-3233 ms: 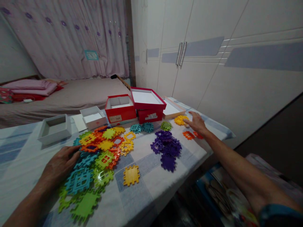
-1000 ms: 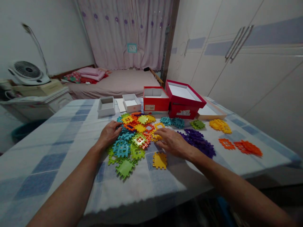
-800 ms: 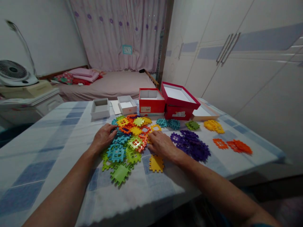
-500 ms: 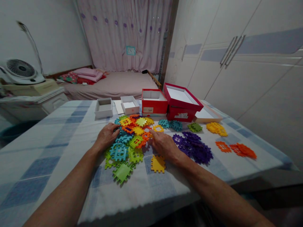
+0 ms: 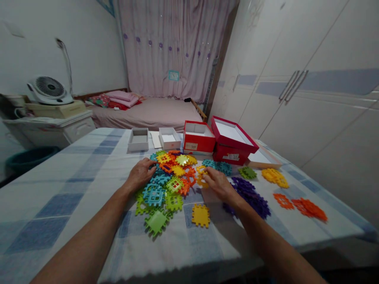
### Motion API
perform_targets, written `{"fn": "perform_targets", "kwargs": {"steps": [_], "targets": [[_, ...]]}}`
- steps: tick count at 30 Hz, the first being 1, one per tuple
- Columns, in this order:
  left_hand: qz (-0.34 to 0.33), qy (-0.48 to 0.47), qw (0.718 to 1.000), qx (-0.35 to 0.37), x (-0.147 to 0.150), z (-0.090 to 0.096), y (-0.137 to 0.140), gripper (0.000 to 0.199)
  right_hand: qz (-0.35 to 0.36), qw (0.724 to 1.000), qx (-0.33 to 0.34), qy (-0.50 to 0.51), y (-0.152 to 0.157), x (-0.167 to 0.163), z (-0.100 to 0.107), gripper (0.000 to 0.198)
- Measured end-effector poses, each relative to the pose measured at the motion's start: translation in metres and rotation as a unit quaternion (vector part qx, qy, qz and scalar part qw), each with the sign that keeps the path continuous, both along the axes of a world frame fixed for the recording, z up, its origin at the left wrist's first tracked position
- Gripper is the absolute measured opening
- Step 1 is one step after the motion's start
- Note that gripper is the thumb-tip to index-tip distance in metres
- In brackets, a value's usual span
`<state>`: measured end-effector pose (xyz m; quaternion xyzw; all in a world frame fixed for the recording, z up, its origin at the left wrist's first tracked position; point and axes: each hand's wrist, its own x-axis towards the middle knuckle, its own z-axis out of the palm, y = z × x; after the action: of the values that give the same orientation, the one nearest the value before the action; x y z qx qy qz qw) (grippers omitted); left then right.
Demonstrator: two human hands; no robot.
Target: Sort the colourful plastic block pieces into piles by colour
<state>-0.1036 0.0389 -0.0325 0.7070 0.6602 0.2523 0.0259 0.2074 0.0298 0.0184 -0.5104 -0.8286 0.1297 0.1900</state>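
In the head view a mixed pile of toothed plastic building tiles (image 5: pixel 174 184) lies in the middle of the table, in green, blue, yellow and orange. My left hand (image 5: pixel 141 172) rests against the pile's left edge by the blue tiles, fingers a little apart and holding nothing I can see. Right of the pile, my right hand (image 5: pixel 218 182) pinches a yellow tile with a window opening (image 5: pixel 201 176). A solid yellow tile (image 5: pixel 200 215) lies nearer me. Beneath and beyond my right forearm is a heap of purple tiles (image 5: pixel 251 197), partly hidden.
Sorted tiles lie rightward: blue tiles (image 5: pixel 223 168), a green stack (image 5: pixel 247 172), yellow tiles (image 5: pixel 274 177) and orange tiles (image 5: pixel 309 207). Along the back stand two small white boxes, a red box (image 5: pixel 199 142) and a crimson box (image 5: pixel 232 152). A pale lid (image 5: pixel 266 162) sits behind.
My right hand has drawn slightly right, away from the pile, with the yellow window tile in its fingers. My left hand stays at the pile's left edge. The camera view has shifted.
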Motion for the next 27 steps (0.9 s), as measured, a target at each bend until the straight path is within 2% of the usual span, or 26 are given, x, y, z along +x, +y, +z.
{"fn": "perform_targets", "kwargs": {"steps": [4, 10, 14, 17, 23, 27], "targets": [[0.003, -0.002, 1.0, -0.001, 0.0, 0.0, 0.0, 0.041, 0.001, 0.999, 0.012, -0.041, 0.026, 0.003, 0.017, 0.017], [0.004, 0.004, 1.0, 0.002, 0.002, -0.001, -0.001, 0.043, 0.059, 0.991, -0.03, -0.117, 0.061, -0.005, 0.004, 0.029], [0.006, 0.002, 1.0, 0.004, 0.002, -0.001, -0.001, 0.042, 0.097, 0.982, -0.072, -0.146, 0.063, -0.005, -0.002, 0.06], [0.006, 0.005, 1.0, 0.005, 0.002, -0.002, 0.0, 0.042, 0.101, 0.976, -0.088, -0.172, 0.063, -0.007, -0.002, 0.073], [0.002, 0.001, 1.0, 0.015, 0.001, -0.003, 0.0, 0.04, 0.108, 0.963, -0.075, -0.236, 0.066, -0.012, 0.002, 0.077], [0.001, -0.004, 1.0, 0.017, 0.001, -0.003, 0.0, 0.039, 0.101, 0.967, -0.065, -0.223, 0.061, -0.007, 0.002, 0.073]]}}
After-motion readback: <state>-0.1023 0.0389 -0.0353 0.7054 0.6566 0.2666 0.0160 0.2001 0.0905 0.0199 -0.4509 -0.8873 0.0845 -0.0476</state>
